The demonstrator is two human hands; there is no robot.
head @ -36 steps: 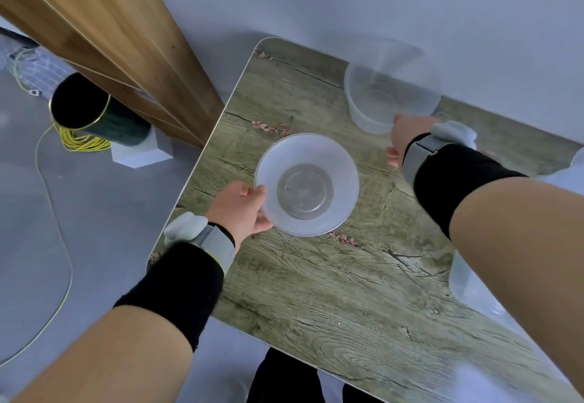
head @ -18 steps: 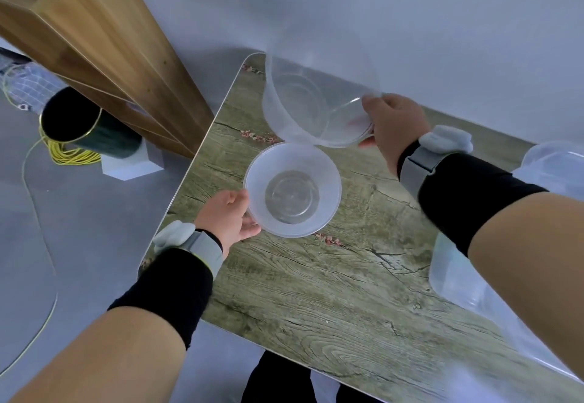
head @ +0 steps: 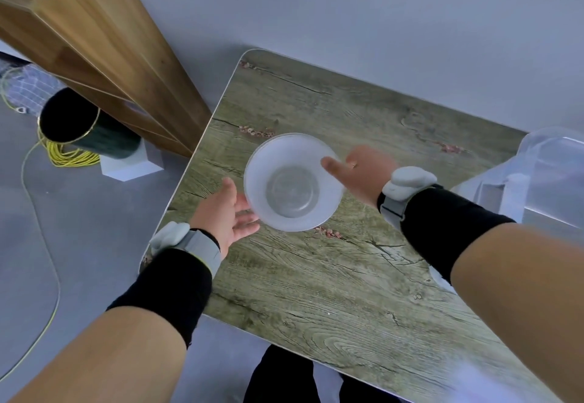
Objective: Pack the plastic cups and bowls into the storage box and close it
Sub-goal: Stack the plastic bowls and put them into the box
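Two bare hands flank a round translucent white plastic bowl [head: 294,181] that sits mouth-up near the centre of a grey-green wood-grain tabletop [head: 316,292]. Whether it is one bowl or a nested pair cannot be told, though a clear circular base shows inside it. At the bowl's 8 o'clock, the left hand [head: 226,213] lies palm-up and spread, its fingers [head: 245,218] wide and reaching under or against the lower rim without closing on it. At the bowl's 3 o'clock, the right hand [head: 363,175] has its thumb [head: 331,165] laid over the rim and inside the mouth; the remaining fingers are hidden behind the bowl's wall, so a full grasp cannot be told, but the thumb touches the rim. Both wrists carry a grey strap with a pale lumpy tracker and a black sleeve band.

Toward 3 o'clock of the table, at the frame's right edge, stands a clear plastic storage box [head: 543,181], partly cut off and partly behind the right forearm; its inside is too blurred to read. At 10 o'clock, off the table, a slanted light wooden cabinet [head: 104,39] leans across the frame, and below it on the grey floor sit a dark green cylinder [head: 91,131], a coil of yellow cable [head: 68,156] and a small white block [head: 132,165]
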